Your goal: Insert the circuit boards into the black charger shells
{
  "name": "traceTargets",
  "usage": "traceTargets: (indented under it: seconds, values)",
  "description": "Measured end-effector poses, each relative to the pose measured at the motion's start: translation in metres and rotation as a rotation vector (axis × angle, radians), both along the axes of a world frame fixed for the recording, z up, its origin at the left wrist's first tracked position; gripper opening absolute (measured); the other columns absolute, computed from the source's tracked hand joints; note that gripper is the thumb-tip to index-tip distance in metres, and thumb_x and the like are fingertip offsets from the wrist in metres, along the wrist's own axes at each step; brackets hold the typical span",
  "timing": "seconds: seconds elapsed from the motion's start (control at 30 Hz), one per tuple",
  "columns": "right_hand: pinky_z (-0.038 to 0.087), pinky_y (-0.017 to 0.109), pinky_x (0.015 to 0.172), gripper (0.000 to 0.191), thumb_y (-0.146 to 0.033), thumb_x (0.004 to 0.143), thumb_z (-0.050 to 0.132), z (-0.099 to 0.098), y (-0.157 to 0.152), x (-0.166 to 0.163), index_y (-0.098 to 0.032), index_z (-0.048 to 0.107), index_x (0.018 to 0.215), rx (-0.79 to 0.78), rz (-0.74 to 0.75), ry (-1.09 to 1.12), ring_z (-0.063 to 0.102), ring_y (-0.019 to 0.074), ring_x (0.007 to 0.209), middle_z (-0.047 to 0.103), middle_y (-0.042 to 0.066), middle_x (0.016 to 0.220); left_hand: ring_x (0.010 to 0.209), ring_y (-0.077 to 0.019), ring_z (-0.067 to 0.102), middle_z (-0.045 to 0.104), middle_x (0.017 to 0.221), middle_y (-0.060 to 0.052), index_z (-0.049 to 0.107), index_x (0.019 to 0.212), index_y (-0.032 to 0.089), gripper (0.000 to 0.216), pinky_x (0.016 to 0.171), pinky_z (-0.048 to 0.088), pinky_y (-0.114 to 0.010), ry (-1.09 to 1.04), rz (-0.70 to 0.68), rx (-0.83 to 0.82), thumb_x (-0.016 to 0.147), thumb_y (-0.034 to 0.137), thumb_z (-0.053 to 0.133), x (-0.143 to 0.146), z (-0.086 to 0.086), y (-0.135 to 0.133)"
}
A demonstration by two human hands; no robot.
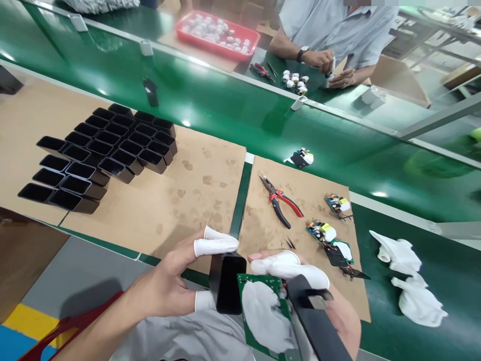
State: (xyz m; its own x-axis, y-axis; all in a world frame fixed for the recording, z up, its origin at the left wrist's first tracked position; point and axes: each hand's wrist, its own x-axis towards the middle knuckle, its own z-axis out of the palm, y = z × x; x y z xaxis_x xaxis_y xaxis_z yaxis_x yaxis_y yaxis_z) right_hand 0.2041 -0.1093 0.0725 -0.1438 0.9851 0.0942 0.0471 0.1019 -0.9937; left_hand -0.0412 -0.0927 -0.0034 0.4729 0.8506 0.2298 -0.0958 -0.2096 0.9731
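My left hand [176, 281], with white finger cots on thumb and fingers, pinches an open black plastic casing [226, 281] low in the middle of the view. My right hand [300, 286], also in finger cots, grips a green circuit board [263, 313] with a white part on it, together with a long black piece [317, 321]. The board's edge sits just right of the casing's open mouth. Both hands hover above the near edge of a brown cardboard mat [263, 225].
Several empty black casings [105, 155] are stacked on the left cardboard. Red-handled pliers [281, 200], tweezers and loose circuit boards [326, 233] lie on the right mat. White gloves [408, 276] rest on the green belt. Across it, another person's hands [330, 67] work beside a red tray [218, 32].
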Motion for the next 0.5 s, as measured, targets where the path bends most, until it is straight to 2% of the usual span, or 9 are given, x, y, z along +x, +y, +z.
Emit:
traceTargets:
  seconds: [0.1,0.2,0.33,0.5]
  values:
    - [0.074,0.055,0.09,0.033,-0.045,0.1,0.083,0.015,-0.013,-0.023,-0.033,0.082,0.13,0.012,-0.078,0.063,0.082,0.0416,0.11,0.082,0.017,0.117,0.138,-0.0338,0.072,0.073,0.149,-0.013,0.06,0.163,0.04,0.081,0.117,0.064,-0.05,-0.014,-0.003,0.022,0.094,0.008,0.086,0.001,0.004,0.001]
    - [0.073,0.056,0.091,0.026,-0.044,0.103,0.081,0.021,-0.019,-0.032,-0.03,0.082,0.124,-0.027,-0.148,0.029,0.08,0.0406,0.108,0.08,0.017,0.113,0.136,-0.0333,0.074,0.073,0.148,-0.012,0.059,0.165,0.041,0.084,0.116,0.064,-0.049,-0.014,-0.012,0.049,0.093,0.008,0.088,0.002,0.006,0.002]
    - [0.072,0.051,0.092,0.016,-0.031,0.108,0.077,0.016,-0.019,-0.028,-0.029,0.083,0.123,0.001,-0.142,-0.063,0.081,0.0349,0.107,0.082,0.015,0.115,0.136,-0.0337,0.074,0.073,0.147,-0.013,0.06,0.164,0.039,0.081,0.113,0.065,-0.048,-0.025,-0.038,0.05,0.094,0.008,0.087,0.005,0.011,0.003]
    - [0.071,0.05,0.095,0.028,-0.023,0.106,0.079,0.008,-0.02,-0.021,-0.036,0.08,0.131,0.026,-0.075,-0.078,0.081,0.0334,0.114,0.082,0.011,0.124,0.135,-0.0343,0.075,0.075,0.145,-0.013,0.061,0.162,0.037,0.078,0.112,0.066,-0.048,-0.023,-0.022,0.066,0.095,0.009,0.087,0.006,0.012,0.004]
